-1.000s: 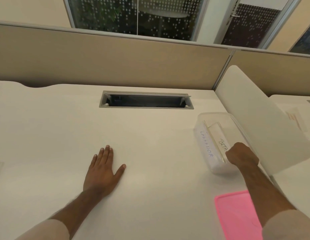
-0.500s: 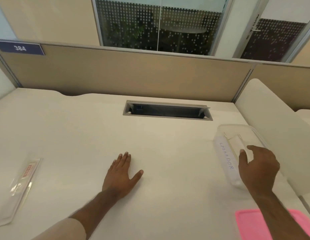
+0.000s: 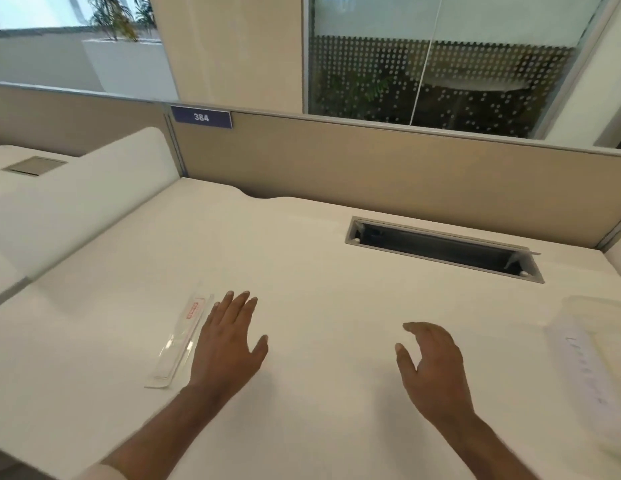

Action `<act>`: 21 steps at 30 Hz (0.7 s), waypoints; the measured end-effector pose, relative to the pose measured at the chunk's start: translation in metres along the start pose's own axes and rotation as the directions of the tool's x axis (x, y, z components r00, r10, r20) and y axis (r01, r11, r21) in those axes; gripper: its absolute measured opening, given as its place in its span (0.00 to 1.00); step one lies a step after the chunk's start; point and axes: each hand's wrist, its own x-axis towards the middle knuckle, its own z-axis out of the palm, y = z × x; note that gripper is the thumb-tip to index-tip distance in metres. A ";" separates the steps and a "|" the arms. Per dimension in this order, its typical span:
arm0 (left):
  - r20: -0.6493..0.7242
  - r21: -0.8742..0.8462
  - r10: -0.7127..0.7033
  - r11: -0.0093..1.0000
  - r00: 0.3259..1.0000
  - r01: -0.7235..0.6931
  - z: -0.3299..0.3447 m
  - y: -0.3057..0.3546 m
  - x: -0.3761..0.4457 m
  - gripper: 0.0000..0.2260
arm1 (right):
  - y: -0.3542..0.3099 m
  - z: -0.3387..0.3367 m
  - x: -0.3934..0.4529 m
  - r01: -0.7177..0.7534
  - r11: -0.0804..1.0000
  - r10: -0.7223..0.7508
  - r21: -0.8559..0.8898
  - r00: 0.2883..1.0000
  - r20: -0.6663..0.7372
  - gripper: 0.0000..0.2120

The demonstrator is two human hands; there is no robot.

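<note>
left hand (image 3: pixel 229 344), fingers straight and spread, lies just beside the long clear plastic packet with a red label (image 3: pixel 179 341), probably set to draw it in; contact cannot be told. right hand (image 3: pixel 432 368), loosely curved and holding nothing, hovers well apart, left of the clear plastic box with handwriting (image 3: pixel 586 344). white desk (image 3: pixel 319 265) with grey cable slot (image 3: pixel 440 249); beige partition (image 3: pixel 371 168) bearing blue plate "384" (image 3: pixel 201 117); dotted glass (image 3: pixel 475 81) behind.

Open desk (image 3: pixel 337 299) runs between the flat packet (image 3: pixel 183 337) and the clear container (image 3: pixel 588 344).
</note>
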 end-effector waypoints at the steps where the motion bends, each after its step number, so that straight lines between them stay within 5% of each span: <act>1: -0.013 0.031 -0.016 0.999 1.000 0.016 -0.006 -0.012 -0.002 0.29 | -0.014 0.008 0.004 0.016 1.000 -0.017 0.026 0.999 0.038 0.14; 5: -0.011 0.136 -0.106 0.985 0.994 0.106 -0.022 -0.053 -0.011 0.33 | -0.073 0.041 0.025 0.086 0.990 -0.101 0.109 0.985 0.141 0.16; 8: 0.053 0.142 -0.305 0.945 0.951 0.295 -0.026 -0.082 -0.015 0.34 | -0.110 0.064 0.033 0.137 0.980 -0.164 0.141 0.965 0.206 0.17; 11: 0.149 0.154 -0.437 0.896 0.887 0.416 -0.022 -0.104 -0.022 0.26 | -0.135 0.082 0.036 0.169 0.971 -0.208 0.170 0.945 0.252 0.18; 14: 0.186 0.120 -0.447 0.894 0.875 0.431 -0.014 -0.119 -0.032 0.16 | -0.148 0.096 0.037 0.201 0.963 -0.250 0.182 0.918 0.309 0.19; 21: 0.157 -0.104 -0.434 0.886 0.887 0.452 -0.005 -0.131 -0.035 0.11 | -0.155 0.106 0.047 0.189 0.965 -0.241 0.179 0.910 0.337 0.19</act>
